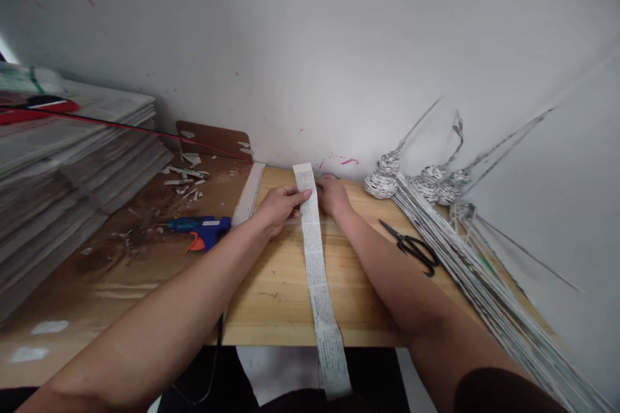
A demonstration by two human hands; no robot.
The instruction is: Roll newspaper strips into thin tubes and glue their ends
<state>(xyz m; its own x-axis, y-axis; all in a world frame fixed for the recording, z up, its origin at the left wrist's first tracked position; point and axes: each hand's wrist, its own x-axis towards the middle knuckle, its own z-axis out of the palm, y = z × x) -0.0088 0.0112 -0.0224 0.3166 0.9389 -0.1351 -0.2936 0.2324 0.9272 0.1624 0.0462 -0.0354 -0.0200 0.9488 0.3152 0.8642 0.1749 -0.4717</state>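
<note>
A long strip of newspaper [314,258] runs from near the wall down over the table's front edge. My left hand [281,206] pinches its upper part from the left side, the thumb lying on top of the print. On the other side, my right hand [332,197] is bent in close behind the strip's right edge. Its fingertips are mostly hidden, so what they hold does not show clearly. Black-handled scissors [411,246] lie to the right of my right forearm. Left of my left wrist rests a blue glue gun [206,229] with an orange trigger.
Stacked newspapers [72,174] fill the left side. Paper scraps [186,177] litter the brown cardboard [159,284]. Woven paper gourd shapes [382,182] stand at the wall, beside a bundle of rolled paper sticks [465,271]. A pale flat strip [249,193] lies along the cardboard's edge.
</note>
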